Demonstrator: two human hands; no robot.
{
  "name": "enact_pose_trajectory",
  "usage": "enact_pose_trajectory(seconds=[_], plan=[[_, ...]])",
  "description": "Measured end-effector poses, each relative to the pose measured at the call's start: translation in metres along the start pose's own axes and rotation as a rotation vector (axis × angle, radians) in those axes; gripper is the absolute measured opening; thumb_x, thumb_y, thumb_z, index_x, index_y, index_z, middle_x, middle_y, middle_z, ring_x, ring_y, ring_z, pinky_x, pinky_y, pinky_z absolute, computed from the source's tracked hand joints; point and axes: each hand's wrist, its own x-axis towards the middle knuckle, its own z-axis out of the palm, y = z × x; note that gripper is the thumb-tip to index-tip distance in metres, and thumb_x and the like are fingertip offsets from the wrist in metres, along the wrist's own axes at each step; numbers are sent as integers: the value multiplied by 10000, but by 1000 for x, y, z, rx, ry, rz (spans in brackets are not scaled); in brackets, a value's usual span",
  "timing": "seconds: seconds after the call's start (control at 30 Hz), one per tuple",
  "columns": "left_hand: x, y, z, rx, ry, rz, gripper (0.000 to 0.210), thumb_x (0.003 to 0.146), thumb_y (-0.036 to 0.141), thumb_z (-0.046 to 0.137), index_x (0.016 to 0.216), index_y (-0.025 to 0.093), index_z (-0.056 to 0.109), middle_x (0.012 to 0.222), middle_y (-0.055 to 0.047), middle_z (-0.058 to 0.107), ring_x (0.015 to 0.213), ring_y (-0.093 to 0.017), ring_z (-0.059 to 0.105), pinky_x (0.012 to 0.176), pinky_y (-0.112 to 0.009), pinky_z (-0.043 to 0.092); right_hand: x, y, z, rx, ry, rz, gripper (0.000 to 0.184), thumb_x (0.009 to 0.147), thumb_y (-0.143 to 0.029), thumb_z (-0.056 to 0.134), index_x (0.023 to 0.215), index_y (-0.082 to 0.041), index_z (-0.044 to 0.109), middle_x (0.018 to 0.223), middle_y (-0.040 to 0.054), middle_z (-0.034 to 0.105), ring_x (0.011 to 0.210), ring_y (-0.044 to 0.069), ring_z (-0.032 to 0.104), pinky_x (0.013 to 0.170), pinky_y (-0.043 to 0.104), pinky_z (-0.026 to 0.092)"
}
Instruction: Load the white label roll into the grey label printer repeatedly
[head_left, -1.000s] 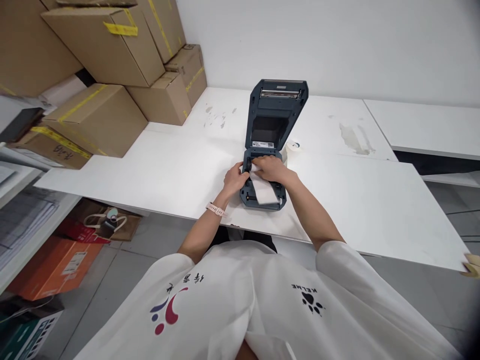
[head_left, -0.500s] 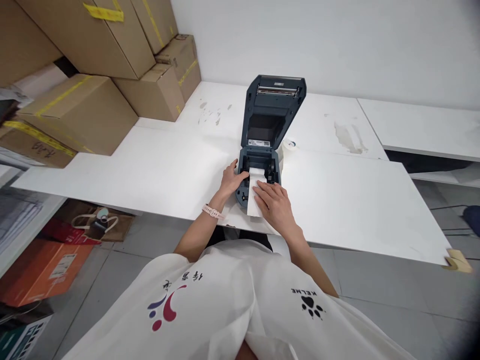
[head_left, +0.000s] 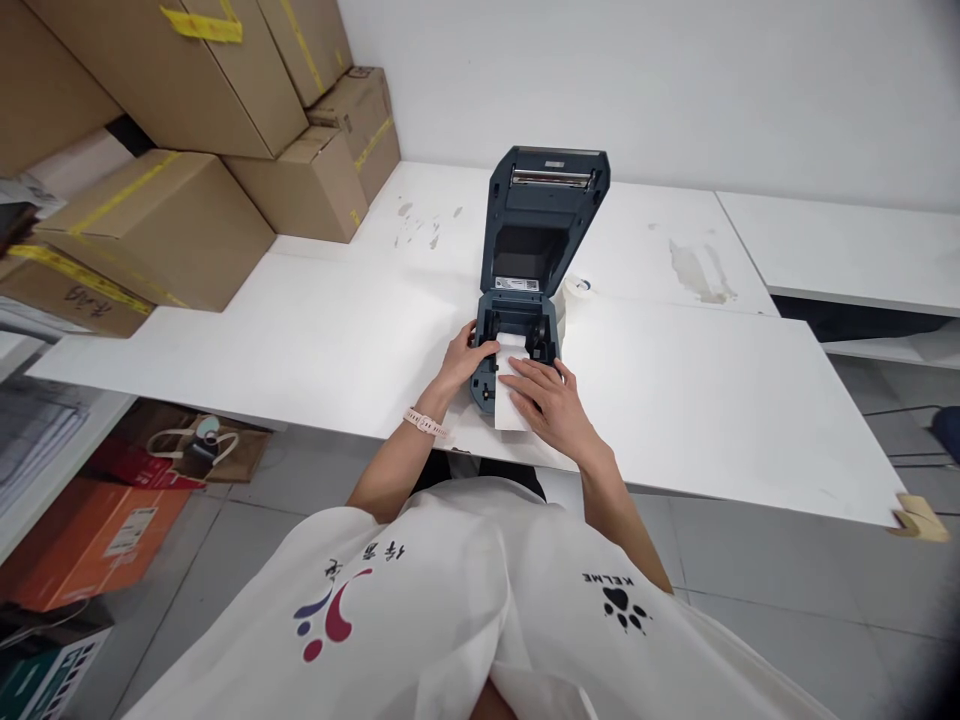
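A dark blue-grey label printer stands on the white table with its lid tipped up and back. From its inside a white strip of label paper runs out over the front edge. My left hand grips the printer's left wall, fingers outside and thumb over the inner edge beside the paper. On the paper lie the outstretched fingers of my right hand, slightly apart, with the thumb near the printer's right side. The front right of the printer is hidden under this hand.
Cardboard boxes with yellow tape are stacked on the left of the table. Right behind the printer sits a small white roll. Below on the left are an orange box and a bag. A brown piece hangs on the right corner.
My right hand has shifted slightly right along the paper, and its thumb now shows beside the printer. My left hand stays on the printer's left side.
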Motion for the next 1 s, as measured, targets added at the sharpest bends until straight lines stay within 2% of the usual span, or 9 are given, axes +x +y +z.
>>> enact_pose_trajectory(seconds=[0.1, 0.2, 0.3, 0.53, 0.6, 0.67, 0.8, 0.87, 1.0], plan=[[-20, 5, 4, 33, 38, -25, 861, 781, 542, 689, 1517, 243, 356, 1543, -137, 443, 1394, -322, 443, 1092, -431, 417, -3, 7, -11, 344, 36, -16, 349, 1001, -495, 448, 1163, -313, 698, 1353, 49, 662, 1326, 281, 560, 1184, 610, 285], [-55, 5, 10, 62, 30, -3, 1007, 789, 604, 678, 1592, 294, 154, 1680, -88, 178, 1535, -332, 200, 1195, -476, 300, 3, 29, -33, 659, 371, 27, 492, 1004, -589, 333, 1152, -279, 685, 1207, 83, 730, 1178, 272, 668, 1063, 559, 479], [-84, 0, 15, 57, -11, 14, 1073, 777, 613, 693, 1597, 349, 53, 1702, -40, 57, 1560, -320, 103, 1211, -473, 284, 32, 59, -64, 595, 628, 75, 552, 1000, -629, 291, 1333, -290, 572, 1349, 95, 645, 1270, 273, 607, 1052, 543, 488], [-95, -3, 13, 57, -50, 20, 1056, 780, 594, 703, 1592, 376, 65, 1704, -30, 16, 1559, -337, 104, 1192, -483, 327, 174, 82, -112, 486, 485, 82, 688, 1004, -634, 238, 1570, -243, 233, 1662, 76, 239, 1520, 179, 270, 1203, 364, 308], [-95, -3, 12, 62, -48, 24, 1045, 788, 591, 696, 1595, 359, 73, 1703, -39, 44, 1560, -326, 107, 1211, -477, 297, 204, 79, -117, 528, 427, 115, 684, 1005, -611, 234, 1549, -202, 302, 1648, 59, 279, 1526, 196, 252, 1212, 371, 280], [-95, -5, 11, 48, -52, 33, 1045, 793, 586, 692, 1598, 332, 76, 1698, -56, 92, 1556, -310, 141, 1218, -453, 291, 214, 74, -119, 559, 412, 124, 694, 996, -613, 191, 1473, -182, 452, 1559, 52, 443, 1472, 240, 367, 1164, 405, 349], [-94, -6, 1, -63, -105, -4, 1062, 766, 571, 723, 1598, 311, 115, 1675, -79, 205, 1518, -306, 276, 1167, -414, 377, 166, 58, -107, 597, 535, 37, 681, 1011, -612, 174, 1276, -197, 645, 1293, 43, 672, 1261, 239, 597, 1056, 378, 464], [-93, -5, -8, -140, -92, -71, 971, 808, 640, 635, 1592, 318, 162, 1657, -83, 264, 1495, -309, 329, 1149, -438, 397, 120, 43, -91, 594, 575, -27, 671, 1031, -591, 144, 1181, -215, 680, 1241, 48, 697, 1226, 225, 619, 1074, 398, 473], [-86, 3, -16, -198, -9, -125, 838, 884, 739, 388, 1585, 324, 193, 1658, -76, 263, 1510, -297, 303, 1162, -477, 371, 37, 16, -48, 408, 434, -32, 548, 1047, -523, 219, 1095, -261, 698, 1289, 36, 679, 1342, 244, 536, 1159, 495, 414]])
